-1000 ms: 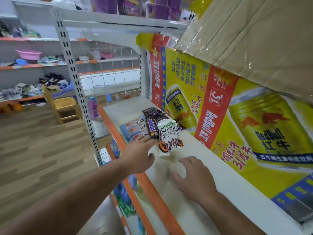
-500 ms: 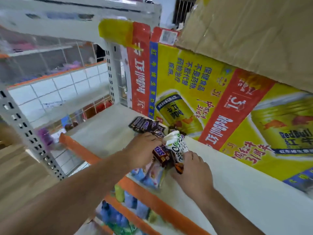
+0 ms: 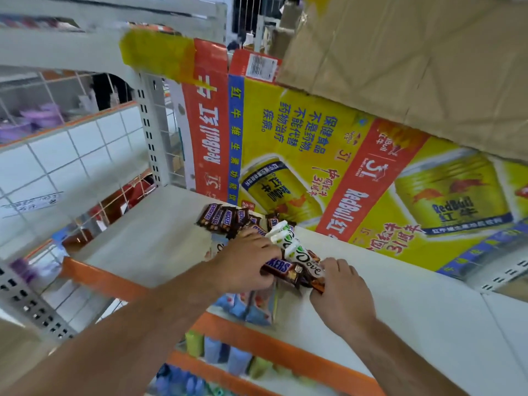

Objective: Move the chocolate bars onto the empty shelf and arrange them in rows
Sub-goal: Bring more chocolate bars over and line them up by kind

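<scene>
Brown Snickers bars [image 3: 223,220] are laid in a row at the back edge of the shelf [image 3: 148,241], beside a yellow carton [image 3: 314,155] marked "RedBull". One Snickers bar [image 3: 281,267] is gripped by the left hand [image 3: 245,264]. White Dove bars [image 3: 300,258] are pinched by the right hand [image 3: 340,292], near the orange front edge. Bare shelf is seen on both sides.

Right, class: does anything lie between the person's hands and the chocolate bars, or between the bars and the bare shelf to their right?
Nothing visible does. The left hand and right hand grip the chocolate bars, and no object shows on the white shelf to their right. The Red Bull carton stands behind.
</scene>
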Demonstrator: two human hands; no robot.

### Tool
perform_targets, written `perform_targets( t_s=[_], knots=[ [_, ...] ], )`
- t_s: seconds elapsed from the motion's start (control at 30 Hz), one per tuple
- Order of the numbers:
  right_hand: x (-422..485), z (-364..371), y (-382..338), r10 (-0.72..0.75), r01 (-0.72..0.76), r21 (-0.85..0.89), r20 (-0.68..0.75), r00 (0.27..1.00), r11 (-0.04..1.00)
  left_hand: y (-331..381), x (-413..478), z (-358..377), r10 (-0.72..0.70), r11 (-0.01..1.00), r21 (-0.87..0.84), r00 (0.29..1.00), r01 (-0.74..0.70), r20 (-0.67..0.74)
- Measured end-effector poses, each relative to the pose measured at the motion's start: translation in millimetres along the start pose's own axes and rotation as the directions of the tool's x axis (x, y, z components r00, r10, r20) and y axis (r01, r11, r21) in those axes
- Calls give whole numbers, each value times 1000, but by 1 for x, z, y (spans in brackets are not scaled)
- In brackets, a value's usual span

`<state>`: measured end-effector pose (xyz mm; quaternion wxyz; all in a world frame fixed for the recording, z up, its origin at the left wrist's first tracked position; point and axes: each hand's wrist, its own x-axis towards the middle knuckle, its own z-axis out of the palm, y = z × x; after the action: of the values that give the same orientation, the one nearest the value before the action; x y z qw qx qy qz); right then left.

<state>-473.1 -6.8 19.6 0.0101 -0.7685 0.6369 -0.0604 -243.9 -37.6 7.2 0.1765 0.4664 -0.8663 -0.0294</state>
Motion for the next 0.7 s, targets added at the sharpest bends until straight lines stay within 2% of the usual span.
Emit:
perform_targets(
  t_s=[0.23,0.47,0.7],
  knots=[
    [-37,-15,41,43,-44,50,21,999,998,44,19,10,9,974,-225,994,-33,-106],
    [-95,-29,106,62,-57,145,-30,998,988,131,43,10,20,984,-181,998,-9,60],
    [-185,-42,205,114,-103,173,-56,992,980,251,61,51,9,960,-277,989,33,151]
  ],
)
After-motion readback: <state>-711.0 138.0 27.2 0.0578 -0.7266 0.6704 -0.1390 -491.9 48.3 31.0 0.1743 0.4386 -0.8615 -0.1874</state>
